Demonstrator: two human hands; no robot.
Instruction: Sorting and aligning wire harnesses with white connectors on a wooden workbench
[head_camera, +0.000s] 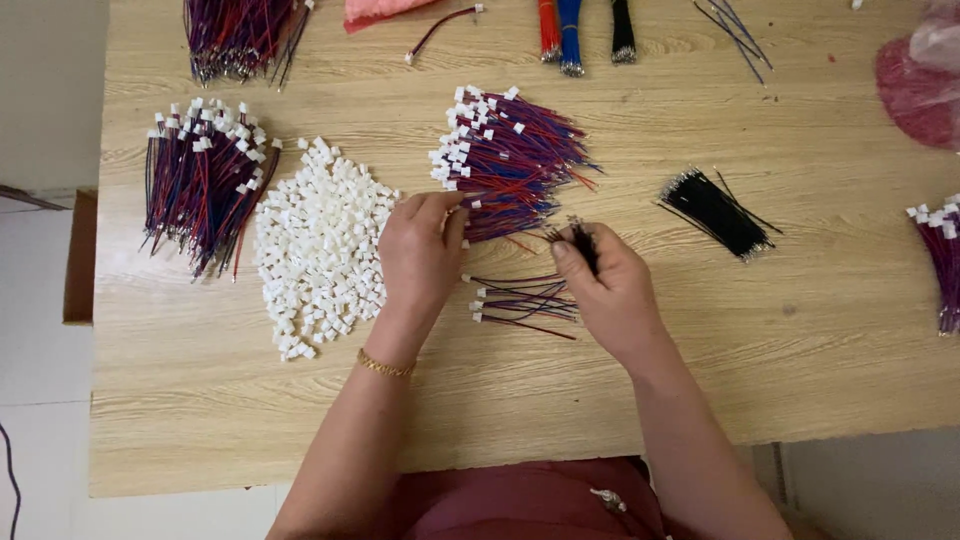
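On the pale wooden table (700, 330) over white floor, right hand (612, 292) fingers pinch black wires (584, 246).

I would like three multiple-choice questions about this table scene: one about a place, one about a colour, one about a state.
1. Where is the heap of white connectors?
A. left of the left hand
B. right of the right hand
C. at the table's far edge

2. What colour are the wires in the right hand?
A. yellow
B. black
C. green

3. How is the left hand?
A. flat on the table, away from everything
B. fingertips at a connector by the finished bundle
C. out of view

Answers: 1 A, the heap lies just left of that hand. 2 B, dark ends stick out above its fingers. 3 B, thumb and fingers meet at the bundle's edge.
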